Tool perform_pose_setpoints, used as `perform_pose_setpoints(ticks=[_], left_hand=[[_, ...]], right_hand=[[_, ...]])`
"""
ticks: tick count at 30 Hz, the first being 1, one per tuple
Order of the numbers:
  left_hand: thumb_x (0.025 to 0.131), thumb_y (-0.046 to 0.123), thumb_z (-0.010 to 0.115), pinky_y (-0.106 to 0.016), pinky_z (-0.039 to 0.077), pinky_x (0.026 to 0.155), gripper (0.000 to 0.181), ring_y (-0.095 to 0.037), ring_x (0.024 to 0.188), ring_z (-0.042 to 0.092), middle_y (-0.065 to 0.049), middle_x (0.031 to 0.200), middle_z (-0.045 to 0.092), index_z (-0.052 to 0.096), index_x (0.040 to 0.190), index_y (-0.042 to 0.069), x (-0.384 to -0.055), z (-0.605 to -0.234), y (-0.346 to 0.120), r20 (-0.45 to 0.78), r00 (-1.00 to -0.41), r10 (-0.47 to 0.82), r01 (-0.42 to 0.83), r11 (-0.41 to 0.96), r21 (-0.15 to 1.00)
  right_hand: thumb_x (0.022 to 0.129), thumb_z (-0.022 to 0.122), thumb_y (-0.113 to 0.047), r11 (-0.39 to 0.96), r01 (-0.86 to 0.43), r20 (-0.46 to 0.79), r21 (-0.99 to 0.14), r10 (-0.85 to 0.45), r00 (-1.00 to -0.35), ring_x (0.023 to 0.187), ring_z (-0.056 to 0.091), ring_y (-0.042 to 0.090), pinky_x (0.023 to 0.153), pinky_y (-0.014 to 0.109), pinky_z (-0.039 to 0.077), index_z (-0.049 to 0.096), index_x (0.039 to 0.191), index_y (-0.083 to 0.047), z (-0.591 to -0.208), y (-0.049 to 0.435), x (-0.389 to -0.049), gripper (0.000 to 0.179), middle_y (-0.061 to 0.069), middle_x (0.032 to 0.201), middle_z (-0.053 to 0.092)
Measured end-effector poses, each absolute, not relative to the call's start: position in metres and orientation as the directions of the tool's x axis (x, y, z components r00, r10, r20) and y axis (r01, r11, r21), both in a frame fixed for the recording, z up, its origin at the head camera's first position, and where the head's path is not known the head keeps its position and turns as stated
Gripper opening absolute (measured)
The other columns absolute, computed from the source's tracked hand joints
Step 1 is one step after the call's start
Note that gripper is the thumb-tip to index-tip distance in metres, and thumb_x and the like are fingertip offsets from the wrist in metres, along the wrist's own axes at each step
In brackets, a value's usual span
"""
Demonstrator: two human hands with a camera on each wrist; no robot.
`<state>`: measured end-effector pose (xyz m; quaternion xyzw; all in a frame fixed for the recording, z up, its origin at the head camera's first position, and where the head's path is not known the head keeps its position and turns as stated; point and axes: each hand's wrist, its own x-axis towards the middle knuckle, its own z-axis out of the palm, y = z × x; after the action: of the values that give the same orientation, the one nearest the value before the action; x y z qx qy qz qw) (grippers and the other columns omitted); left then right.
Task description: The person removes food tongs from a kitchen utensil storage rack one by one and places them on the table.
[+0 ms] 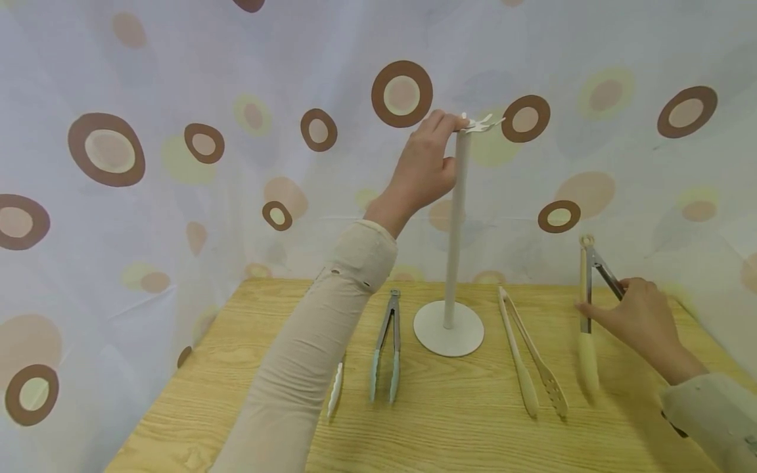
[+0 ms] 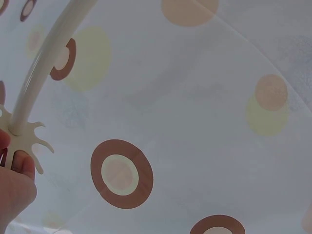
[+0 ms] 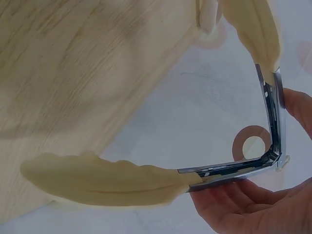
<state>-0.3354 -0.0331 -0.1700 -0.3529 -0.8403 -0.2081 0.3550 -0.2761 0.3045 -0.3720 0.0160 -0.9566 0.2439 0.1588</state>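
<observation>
At the top of a white upright stand (image 1: 455, 230), my left hand (image 1: 422, 161) grips the hooked crown (image 1: 485, 124). In the left wrist view, fingertips pinch the crown's plate (image 2: 30, 140) beside the pole. My right hand (image 1: 643, 322) holds a pair of metal tongs (image 1: 587, 289) over the table's right side, hinge up. The right wrist view shows the tongs' arms spread wide, with cream scalloped tips (image 3: 107, 180); the thumb is on one arm and the fingers are on the other.
Tongs with light blue tips (image 1: 376, 371) lie left of the stand's round base (image 1: 428, 332). Wooden-coloured tongs (image 1: 519, 364) with one slotted end lie right of it. A white scalloped tip (image 1: 335, 391) shows past my left sleeve. Behind the wooden table (image 1: 449, 427) hangs a patterned curtain (image 1: 343, 52).
</observation>
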Motion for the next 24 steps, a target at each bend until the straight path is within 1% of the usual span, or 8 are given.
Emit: perform_pose_setpoints(ticks=[2,3,6,10,12,15,19,24], left_hand=[[0.076,-0.01,0.047,-0.027,0.038,0.092,0.05,-0.019,0.118,0.049,-0.008,0.12,0.057,0.057,0.123,0.004,-0.336,-0.17,-0.033,0.741,-0.501,0.447,0.74,0.666,0.098],[0.076,-0.01,0.047,-0.027,0.038,0.092,0.049,-0.019,0.118,0.049,-0.008,0.12,0.057,0.057,0.123,0.004,-0.336,-0.17,-0.033,0.741,-0.502,0.447,0.739,0.666,0.099],[0.077,-0.009,0.047,-0.027,0.038,0.092,0.049,-0.019,0.119,0.049,-0.007,0.121,0.057,0.057,0.123,0.004,-0.336,-0.17,-0.032,0.741,-0.504,0.444,0.737,0.668,0.1],[0.077,-0.009,0.046,-0.027,0.038,0.092,0.049,-0.018,0.119,0.049,-0.007,0.121,0.056,0.057,0.123,0.004,-0.336,-0.17,-0.033,0.739,-0.507,0.445,0.734,0.672,0.099],[0.077,-0.009,0.047,-0.028,0.038,0.091,0.049,-0.019,0.118,0.049,-0.007,0.12,0.057,0.057,0.123,0.004,-0.336,-0.17,-0.033,0.742,-0.502,0.444,0.737,0.669,0.098],[0.076,-0.01,0.048,-0.029,0.039,0.09,0.05,-0.019,0.117,0.05,-0.007,0.118,0.057,0.058,0.122,0.004,-0.336,-0.17,-0.033,0.75,-0.495,0.439,0.742,0.663,0.102],[0.076,-0.01,0.048,-0.028,0.039,0.091,0.05,-0.019,0.117,0.05,-0.007,0.118,0.057,0.058,0.123,0.004,-0.336,-0.17,-0.033,0.746,-0.5,0.44,0.739,0.666,0.102],[0.077,-0.009,0.047,-0.027,0.038,0.092,0.049,-0.018,0.118,0.049,-0.007,0.119,0.056,0.057,0.123,0.004,-0.337,-0.17,-0.033,0.738,-0.509,0.442,0.734,0.671,0.104]], right_hand=[[0.08,0.074,-0.047,0.886,-0.096,0.294,-0.454,0.047,-0.955,0.064,0.049,0.036,0.05,0.039,0.039,0.043,0.109,0.03,-0.375,0.307,-0.276,0.087,0.037,0.086,0.049],[0.08,0.074,-0.047,0.889,-0.096,0.289,-0.447,0.042,-0.956,0.059,0.048,0.033,0.048,0.038,0.038,0.045,0.105,0.028,-0.377,0.308,-0.276,0.084,0.032,0.079,0.05],[0.081,0.072,-0.049,0.9,-0.101,0.263,-0.425,0.016,-0.965,0.051,0.042,0.024,0.044,0.034,0.034,0.049,0.102,0.024,-0.38,0.311,-0.275,0.079,0.023,0.069,0.047],[0.083,0.068,-0.053,0.917,-0.097,0.208,-0.388,-0.016,-0.978,0.053,0.04,0.024,0.045,0.033,0.033,0.05,0.089,0.018,-0.384,0.316,-0.273,0.073,0.02,0.068,0.043],[0.083,0.067,-0.054,0.921,-0.091,0.185,-0.378,-0.021,-0.983,0.053,0.04,0.023,0.045,0.033,0.033,0.045,0.077,0.01,-0.386,0.317,-0.273,0.067,0.015,0.065,0.041],[0.083,0.067,-0.053,0.921,-0.08,0.148,-0.381,-0.025,-0.989,0.05,0.038,0.019,0.044,0.032,0.033,0.04,0.069,0.0,-0.391,0.32,-0.273,0.062,0.008,0.06,0.038],[0.084,0.066,-0.052,0.917,-0.076,0.104,-0.393,-0.038,-0.994,0.047,0.033,0.013,0.043,0.029,0.031,0.037,0.063,-0.006,-0.396,0.321,-0.272,0.059,0.0,0.054,0.033],[0.084,0.065,-0.053,0.912,-0.063,0.053,-0.405,-0.045,-0.998,0.047,0.029,0.01,0.043,0.026,0.029,0.036,0.062,-0.007,-0.396,0.321,-0.271,0.058,-0.002,0.053,0.03]])
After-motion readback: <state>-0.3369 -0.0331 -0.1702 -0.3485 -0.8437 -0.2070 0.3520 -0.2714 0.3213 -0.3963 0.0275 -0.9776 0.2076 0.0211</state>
